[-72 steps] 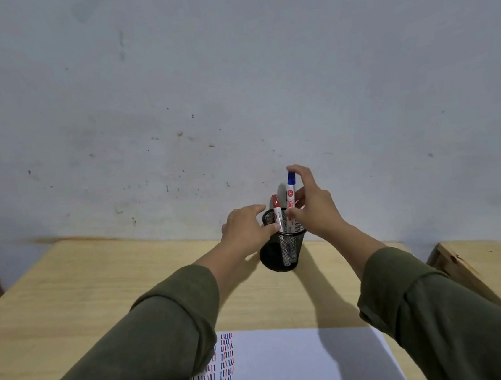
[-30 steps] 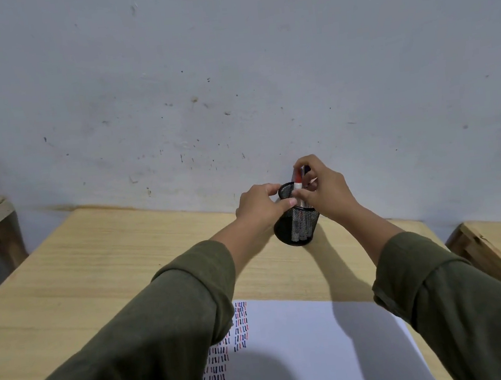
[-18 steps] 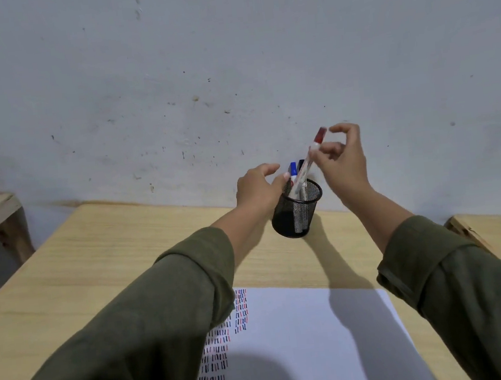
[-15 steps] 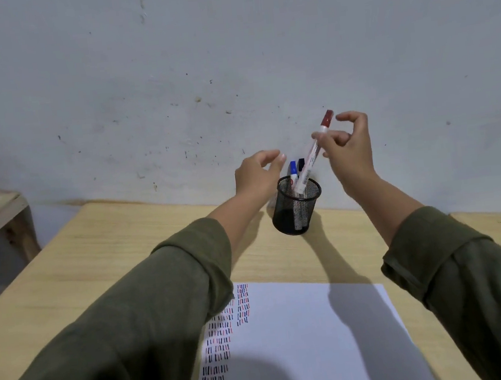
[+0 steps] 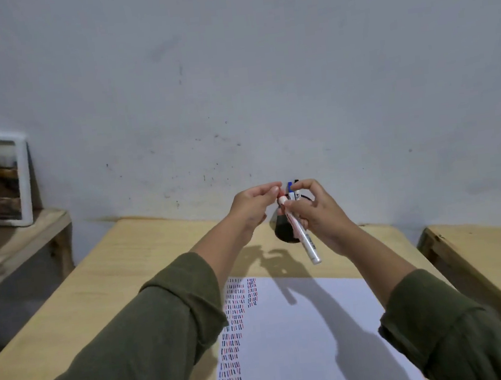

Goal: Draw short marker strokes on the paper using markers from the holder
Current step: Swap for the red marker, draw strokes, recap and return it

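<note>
— What are the hands doing?
— I'm seeing the right hand (image 5: 316,213) gripping a marker (image 5: 302,235), fingers curled around its barrel, raised above the table (image 5: 98,286). The left hand (image 5: 252,206) is pinching the marker's upper end, thumb and fingers closed on it.
— And the holder?
— The holder (image 5: 283,232) is standing just behind the hands near the wall, two markers poking up. The paper (image 5: 305,338) is lying nearer me, rows of strokes (image 5: 235,324) down its left side
</note>
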